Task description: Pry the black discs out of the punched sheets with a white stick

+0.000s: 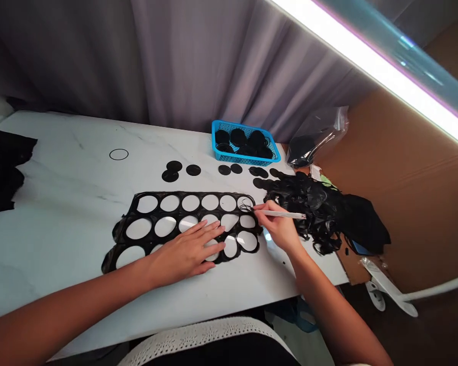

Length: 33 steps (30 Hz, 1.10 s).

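A thin black sheet (179, 204) with rows of round holes lies on the white marbled table. My left hand (191, 246) rests flat on its middle, fingers spread, holding nothing. At the sheet's upper right corner my right hand (277, 221) pinches a slim white tool (286, 214), perhaps tweezers, its tip pointing left. Thin black rings or strands (246, 204) show at the tip, over the corner hole. Whether the tip grips them is too small to tell.
Behind the sheet lie black discs (193, 170), a thin black ring (118, 149) and a blue basket (248, 159) of black rounds. Crumpled black scraps (316, 203) and a clear bag (320, 134) are at right. Black material (2, 170) lies far left; a bright lamp (385, 61) hangs above.
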### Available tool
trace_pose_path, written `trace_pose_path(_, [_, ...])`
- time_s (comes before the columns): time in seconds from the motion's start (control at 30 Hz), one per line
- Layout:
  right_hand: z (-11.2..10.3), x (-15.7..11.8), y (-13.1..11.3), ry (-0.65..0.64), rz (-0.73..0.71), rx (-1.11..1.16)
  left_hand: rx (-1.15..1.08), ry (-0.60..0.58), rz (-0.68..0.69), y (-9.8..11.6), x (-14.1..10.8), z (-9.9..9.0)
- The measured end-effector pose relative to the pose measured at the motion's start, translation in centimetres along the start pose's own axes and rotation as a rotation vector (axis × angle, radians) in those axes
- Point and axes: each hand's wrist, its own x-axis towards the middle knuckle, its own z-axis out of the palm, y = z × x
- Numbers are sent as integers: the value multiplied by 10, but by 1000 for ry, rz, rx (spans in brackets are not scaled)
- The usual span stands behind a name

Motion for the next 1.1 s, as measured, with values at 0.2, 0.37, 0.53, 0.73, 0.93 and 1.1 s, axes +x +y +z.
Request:
trace_pose_path(0.2, [34,-58,-22,-300,69,186,-10,-82,53,12,-12,7])
trace_pose_path(0.37, [45,-80,-20,-276,-4,89,38,-86,17,14,-11,14])
trace_pose_path(0.53, [50,-84,-19,-259,9,80,37,-82,20,13,-10,15])
trace_pose_path(0.73, [51,-85,-18,-242,-88,-82,-22,-17,32,12,-12,18])
trace_pose_path(0.93, [63,-98,-6,-184,-452,-405,-34,-55,15,13,-12,15])
trace_pose_path(1.1, [36,-77,7,179,-388,-441,-75,-35,6,11,-13,17])
